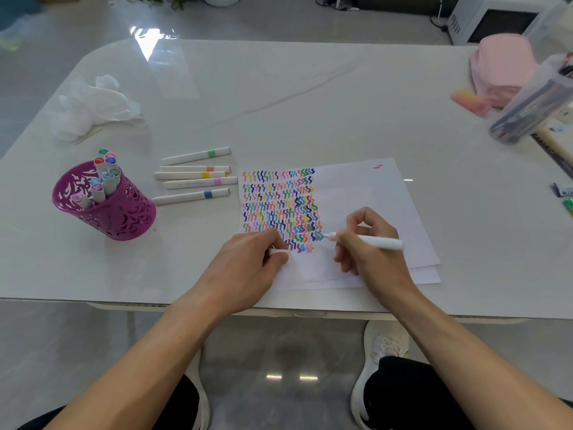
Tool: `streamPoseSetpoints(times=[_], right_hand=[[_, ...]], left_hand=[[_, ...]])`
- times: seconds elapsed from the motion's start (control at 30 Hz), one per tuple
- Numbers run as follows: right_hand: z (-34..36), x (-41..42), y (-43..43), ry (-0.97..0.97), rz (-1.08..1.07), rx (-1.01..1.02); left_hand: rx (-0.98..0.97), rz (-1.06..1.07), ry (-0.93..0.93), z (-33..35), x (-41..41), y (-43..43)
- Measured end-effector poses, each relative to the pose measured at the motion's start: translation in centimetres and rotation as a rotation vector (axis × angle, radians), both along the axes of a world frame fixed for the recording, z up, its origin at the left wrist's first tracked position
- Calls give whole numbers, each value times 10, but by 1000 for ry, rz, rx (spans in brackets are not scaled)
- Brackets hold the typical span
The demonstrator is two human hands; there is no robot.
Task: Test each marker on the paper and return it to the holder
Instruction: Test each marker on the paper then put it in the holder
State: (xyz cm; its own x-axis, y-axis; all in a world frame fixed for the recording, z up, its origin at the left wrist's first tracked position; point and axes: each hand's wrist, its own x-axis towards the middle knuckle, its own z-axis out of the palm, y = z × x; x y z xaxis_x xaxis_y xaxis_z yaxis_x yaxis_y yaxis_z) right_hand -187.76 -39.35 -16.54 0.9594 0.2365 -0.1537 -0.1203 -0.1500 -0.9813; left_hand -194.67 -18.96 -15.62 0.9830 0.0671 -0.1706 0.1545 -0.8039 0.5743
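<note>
Standing at far left, the purple holder (124, 218) carried capped markers (104, 176), five loose markers (195, 175) lying just beside it. The left hand (245, 268) pinched what appeared a white cap (279, 252) against the paper (366, 187). The right hand (369, 243) gripped a light, stiff, smooth marker (384, 243) near its tip, nib touching the sheet; mid-barrel looked the surest hold.

White bag (93, 103) L, microwave (496, 23) far R

Open tabletop (279, 97) lies beyond the paper (356, 193). Five loose markers (196, 175) lie between paper and purple holder (124, 212), whose mouth is partly filled by standing markers (104, 178). A crumpled white wad (93, 103) sits behind the holder.
</note>
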Motion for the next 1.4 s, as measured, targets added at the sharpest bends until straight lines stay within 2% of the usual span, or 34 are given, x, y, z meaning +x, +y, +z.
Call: streamPoseSetpoints(times=[0.23,0.33,0.47,0.63,0.97,1.4], right_hand=[[11,7,-6,-21,-57,109],[16,6,-4,-95,-1,110],[23,2,4,-103,50,78],[29,-3,7,-138,75,70],[28,-7,9,-192,125,66],[26,-7,10,-154,131,27]], left_hand=[[-86,83,-21,7,0,3],[-157,147,-53,8,0,4],[-269,204,-97,8,1,1],[-402,171,-96,12,1,-3],[-411,155,-125,14,-1,-5],[-392,120,-121,17,-1,-5]])
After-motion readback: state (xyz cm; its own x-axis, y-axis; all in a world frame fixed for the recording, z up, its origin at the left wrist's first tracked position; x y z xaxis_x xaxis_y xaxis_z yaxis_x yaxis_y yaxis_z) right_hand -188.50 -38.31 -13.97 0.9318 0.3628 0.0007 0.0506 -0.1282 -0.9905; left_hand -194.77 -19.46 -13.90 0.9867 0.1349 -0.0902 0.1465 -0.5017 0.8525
